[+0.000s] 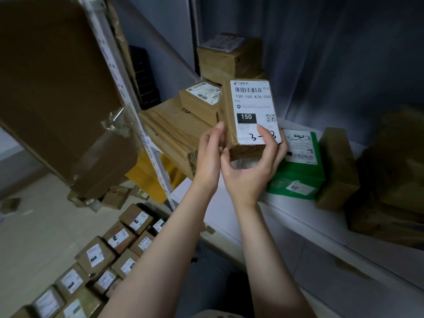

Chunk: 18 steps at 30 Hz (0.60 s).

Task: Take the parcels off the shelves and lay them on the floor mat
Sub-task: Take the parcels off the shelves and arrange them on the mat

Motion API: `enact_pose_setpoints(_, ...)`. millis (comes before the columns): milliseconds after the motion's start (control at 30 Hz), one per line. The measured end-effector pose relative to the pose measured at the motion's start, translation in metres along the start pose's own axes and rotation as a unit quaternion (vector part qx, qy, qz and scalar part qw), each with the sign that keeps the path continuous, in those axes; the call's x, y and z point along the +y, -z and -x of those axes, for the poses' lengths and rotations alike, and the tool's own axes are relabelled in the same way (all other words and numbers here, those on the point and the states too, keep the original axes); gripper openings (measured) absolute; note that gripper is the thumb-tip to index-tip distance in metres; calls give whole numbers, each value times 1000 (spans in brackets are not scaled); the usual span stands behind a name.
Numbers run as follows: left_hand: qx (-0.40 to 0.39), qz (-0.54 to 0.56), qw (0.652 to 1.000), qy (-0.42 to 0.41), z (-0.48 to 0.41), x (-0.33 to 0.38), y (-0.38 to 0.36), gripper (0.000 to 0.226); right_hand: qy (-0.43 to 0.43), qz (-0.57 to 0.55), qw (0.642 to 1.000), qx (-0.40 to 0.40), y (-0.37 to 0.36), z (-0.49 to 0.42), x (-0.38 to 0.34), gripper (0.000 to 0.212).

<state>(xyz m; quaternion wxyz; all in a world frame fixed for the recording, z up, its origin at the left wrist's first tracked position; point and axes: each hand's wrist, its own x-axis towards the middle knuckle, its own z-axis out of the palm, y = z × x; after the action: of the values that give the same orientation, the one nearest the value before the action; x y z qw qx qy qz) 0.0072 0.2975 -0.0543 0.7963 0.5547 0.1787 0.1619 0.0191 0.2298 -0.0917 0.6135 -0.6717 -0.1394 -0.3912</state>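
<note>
A small brown parcel [249,106] with a white shipping label marked "150" is held upright above the white shelf [298,216]. My left hand [210,154] grips its left edge, fingers up along the side. My right hand [252,164] holds it from below, thumb pressed on the label's lower part. Down at the lower left, several labelled brown parcels [114,244] lie in rows on the dark floor mat [146,206]. More parcels stay on the shelf: a green one [298,173], a flat wide box [174,129] and a small box [202,99] on top of it.
A large brown carton [62,92] hangs over the upper left beside a white shelf post [146,138]. Stacked boxes [229,56] stand at the shelf's back. Brown parcels [339,168] and a blurred big one [390,180] sit at right. A yellow parcel [149,177] lies below the flat box.
</note>
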Motion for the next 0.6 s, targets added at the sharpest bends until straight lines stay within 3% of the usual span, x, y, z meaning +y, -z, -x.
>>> enact_pose_setpoints(200, 90, -15, 995, -28, 18, 7, 81, 64, 15, -66, 992, -107, -33, 52, -28, 62)
enact_pose_setpoints(433, 242, 13, 970, -36, 59, 10, 202, 52, -7, -142, 955, -260, -80, 139, -77, 66)
enact_pose_setpoints(600, 349, 36, 936, -29, 113, 16, 287, 73, -43, -196, 904, -378, -103, 210, -112, 63)
